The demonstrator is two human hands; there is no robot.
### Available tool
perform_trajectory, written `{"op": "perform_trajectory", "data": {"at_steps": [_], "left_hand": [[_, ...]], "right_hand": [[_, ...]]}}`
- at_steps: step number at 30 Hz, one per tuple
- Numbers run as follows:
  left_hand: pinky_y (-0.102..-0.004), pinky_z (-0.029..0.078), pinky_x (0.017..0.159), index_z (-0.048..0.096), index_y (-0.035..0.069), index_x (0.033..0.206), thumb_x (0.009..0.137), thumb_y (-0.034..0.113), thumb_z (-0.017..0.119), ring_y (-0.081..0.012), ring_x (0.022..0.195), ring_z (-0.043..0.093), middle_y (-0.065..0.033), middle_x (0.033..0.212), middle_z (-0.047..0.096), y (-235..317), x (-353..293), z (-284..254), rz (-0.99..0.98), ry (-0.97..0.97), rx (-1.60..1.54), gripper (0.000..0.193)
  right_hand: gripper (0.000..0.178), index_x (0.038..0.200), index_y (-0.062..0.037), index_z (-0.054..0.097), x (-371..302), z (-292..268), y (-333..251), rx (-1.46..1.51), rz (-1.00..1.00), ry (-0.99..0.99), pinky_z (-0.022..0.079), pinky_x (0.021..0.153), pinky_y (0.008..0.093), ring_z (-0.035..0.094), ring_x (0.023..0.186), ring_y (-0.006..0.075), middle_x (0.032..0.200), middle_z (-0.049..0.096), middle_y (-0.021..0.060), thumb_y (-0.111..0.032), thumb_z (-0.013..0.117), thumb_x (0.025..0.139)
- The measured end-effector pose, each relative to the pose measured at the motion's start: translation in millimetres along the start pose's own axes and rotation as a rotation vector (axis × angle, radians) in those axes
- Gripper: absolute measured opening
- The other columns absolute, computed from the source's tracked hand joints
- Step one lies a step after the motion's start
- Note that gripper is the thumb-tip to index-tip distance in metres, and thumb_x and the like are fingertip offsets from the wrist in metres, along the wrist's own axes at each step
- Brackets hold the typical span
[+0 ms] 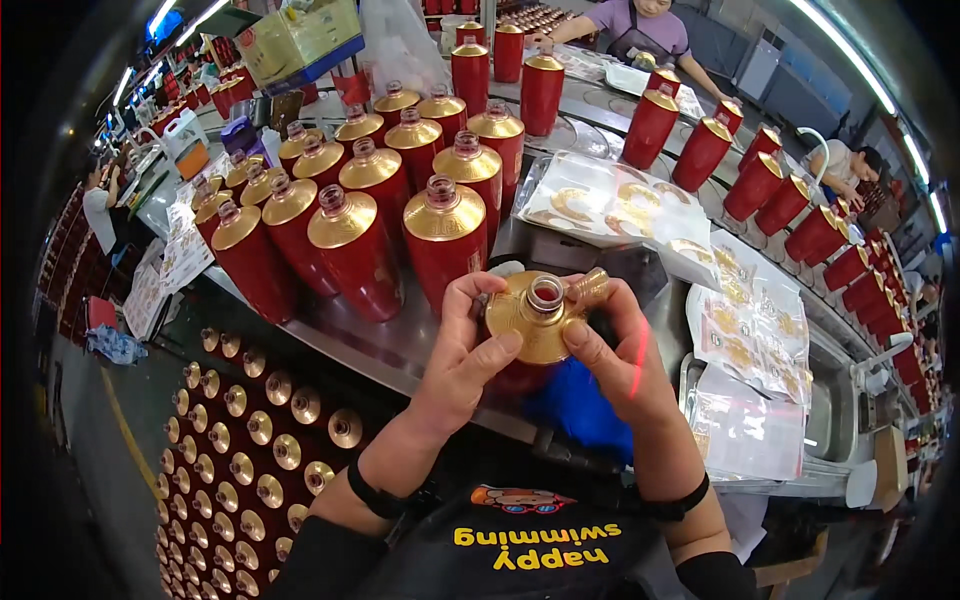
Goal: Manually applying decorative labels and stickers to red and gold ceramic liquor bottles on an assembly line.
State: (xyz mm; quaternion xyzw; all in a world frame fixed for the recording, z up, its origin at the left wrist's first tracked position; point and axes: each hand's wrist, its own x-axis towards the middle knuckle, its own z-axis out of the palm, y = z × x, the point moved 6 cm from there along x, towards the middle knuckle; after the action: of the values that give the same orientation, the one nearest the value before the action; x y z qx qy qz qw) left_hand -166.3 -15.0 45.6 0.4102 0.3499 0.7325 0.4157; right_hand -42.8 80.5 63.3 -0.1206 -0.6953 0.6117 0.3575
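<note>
Between my hands, close to my body, is a red glass bottle with a gold shoulder and a bare clear neck. My left hand grips the shoulder from the left, its thumb lying on the gold. From the other side my right hand closes on it, thumb pressed on the shoulder near the neck. A small curled gold piece stands up by my right fingers; whether it is a loose decal I cannot make out. My hands hide much of the bottle's body.
Several similar bottles crowd the metal table ahead and left. Gold decal sheets lie on trays to the right. Many bottles stand low at the left. A conveyor carries more bottles; a co-worker reaches across it.
</note>
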Motion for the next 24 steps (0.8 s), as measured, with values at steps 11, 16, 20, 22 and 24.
{"op": "perform_trajectory", "data": {"at_steps": [11,16,20,22,24], "left_hand": [[-0.0336,0.03,0.107,0.03,0.007,0.132,0.092,0.012,0.058,-0.0174,0.123,0.04,-0.0099,0.129,0.041,0.8,-0.2,1.1,-0.015,0.003,-0.018,0.049],[-0.0321,0.03,0.106,0.033,0.007,0.13,0.093,0.014,0.054,-0.0158,0.119,0.04,-0.0088,0.127,0.041,0.8,0.8,0.1,-0.008,0.029,-0.015,0.044],[-0.0304,0.029,0.105,0.037,0.007,0.127,0.094,0.015,0.051,-0.0144,0.117,0.04,-0.0081,0.126,0.041,-1.3,1.5,-1.7,-0.036,0.087,-0.029,0.038],[-0.0302,0.029,0.105,0.037,0.007,0.127,0.093,0.014,0.051,-0.0142,0.117,0.04,-0.0078,0.125,0.041,-0.7,1.9,-1.4,-0.04,0.085,-0.043,0.037],[-0.03,0.029,0.104,0.037,0.007,0.127,0.093,0.014,0.051,-0.014,0.117,0.04,-0.0076,0.125,0.04,-0.1,2.0,-0.6,-0.048,0.081,-0.06,0.037]], "right_hand": [[0.036,0.112,-0.0006,0.052,1.1,-0.8,3.7,0.028,0.043,0.016,0.04,0.096,0.0311,0.051,0.104,0.0145,0.107,0.059,0.0063,-0.027,0.066,0.092],[0.036,0.112,-0.0005,0.052,0.2,-1.4,6.3,0.07,0.091,0.021,0.04,0.095,0.0304,0.051,0.104,0.0139,0.108,0.059,0.0063,-0.027,0.065,0.093],[0.034,0.113,-0.0008,0.052,-0.3,-0.8,5.3,0.081,0.096,0.026,0.041,0.094,0.0292,0.051,0.104,0.0129,0.108,0.059,0.0055,-0.026,0.064,0.093],[0.033,0.113,-0.0009,0.052,-0.1,-0.3,4.8,0.097,0.1,0.022,0.041,0.094,0.029,0.051,0.104,0.0127,0.108,0.059,0.0053,-0.025,0.064,0.094],[0.031,0.113,-0.001,0.052,0.0,-0.4,4.6,0.113,0.106,0.023,0.041,0.094,0.0287,0.051,0.103,0.0125,0.108,0.059,0.0051,-0.024,0.063,0.094]]}}
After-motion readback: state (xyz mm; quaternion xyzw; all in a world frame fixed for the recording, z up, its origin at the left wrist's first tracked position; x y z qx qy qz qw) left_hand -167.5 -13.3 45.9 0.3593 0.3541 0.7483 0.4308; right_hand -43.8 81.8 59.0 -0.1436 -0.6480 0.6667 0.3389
